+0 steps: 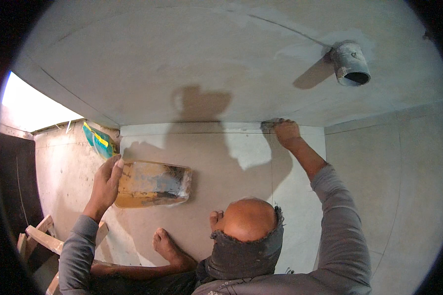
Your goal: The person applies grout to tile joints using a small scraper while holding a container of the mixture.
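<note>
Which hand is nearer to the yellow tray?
Left: the left hand is at the tray's left end; the right hand is well past its right end.

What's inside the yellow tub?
In the yellow tub, I can see grey, whitish and black smears. The left hand hides part of the tub's left edge, and whatever the smears cover can't be seen.

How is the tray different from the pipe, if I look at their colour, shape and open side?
The tray is mostly yellow; the pipe is mainly grey. The tray is wide and roughly rectangular, but the pipe is narrow and round. The tray's opening is broad, while the pipe's is a small dark mouth. Both look smeared.
</note>
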`<action>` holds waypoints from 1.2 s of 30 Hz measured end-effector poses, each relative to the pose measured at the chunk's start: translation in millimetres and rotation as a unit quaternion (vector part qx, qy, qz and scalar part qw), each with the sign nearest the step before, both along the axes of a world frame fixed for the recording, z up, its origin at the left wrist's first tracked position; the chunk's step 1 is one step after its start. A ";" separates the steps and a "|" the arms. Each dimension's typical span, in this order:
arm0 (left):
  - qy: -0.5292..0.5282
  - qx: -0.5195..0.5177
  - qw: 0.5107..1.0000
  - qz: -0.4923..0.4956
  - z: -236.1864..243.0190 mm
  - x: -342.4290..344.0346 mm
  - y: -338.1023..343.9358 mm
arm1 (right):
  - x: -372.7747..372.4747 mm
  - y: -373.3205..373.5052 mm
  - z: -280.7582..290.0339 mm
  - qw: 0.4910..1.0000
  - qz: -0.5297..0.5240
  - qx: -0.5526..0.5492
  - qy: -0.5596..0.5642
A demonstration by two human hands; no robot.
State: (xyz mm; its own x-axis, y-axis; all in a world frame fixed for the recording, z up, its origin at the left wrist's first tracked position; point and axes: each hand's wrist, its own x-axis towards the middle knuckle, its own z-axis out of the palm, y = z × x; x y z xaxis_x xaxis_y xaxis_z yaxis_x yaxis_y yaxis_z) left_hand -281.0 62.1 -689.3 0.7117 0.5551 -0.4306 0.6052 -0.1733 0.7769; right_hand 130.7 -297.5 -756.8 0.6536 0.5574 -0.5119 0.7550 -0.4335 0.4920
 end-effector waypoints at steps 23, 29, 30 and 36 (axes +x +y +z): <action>-0.021 -0.018 1.000 0.002 -12.0 -8.8 8.3 | -148.3 39.8 -87.3 0.842 -0.224 0.491 -0.021; -0.022 -0.041 0.999 0.010 -16.1 -3.8 8.3 | -130.7 41.1 -112.3 0.838 -0.226 0.494 -0.052; -0.022 -0.035 0.999 0.021 -16.7 -8.8 9.5 | -133.6 48.6 -113.4 0.845 -0.225 0.482 -0.046; -0.027 -0.050 0.998 0.016 -27.7 -4.7 7.6 | -127.6 35.5 -113.8 0.868 -0.191 0.457 -0.043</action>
State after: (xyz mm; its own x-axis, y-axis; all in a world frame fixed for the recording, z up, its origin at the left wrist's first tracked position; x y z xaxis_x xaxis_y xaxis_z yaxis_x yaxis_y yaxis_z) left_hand -285.7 69.7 -717.0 0.7173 0.5345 -0.4469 0.5667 -0.0743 0.8206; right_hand 3.2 -262.0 -870.6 0.8939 0.4393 0.0889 0.4480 -0.8827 -0.1423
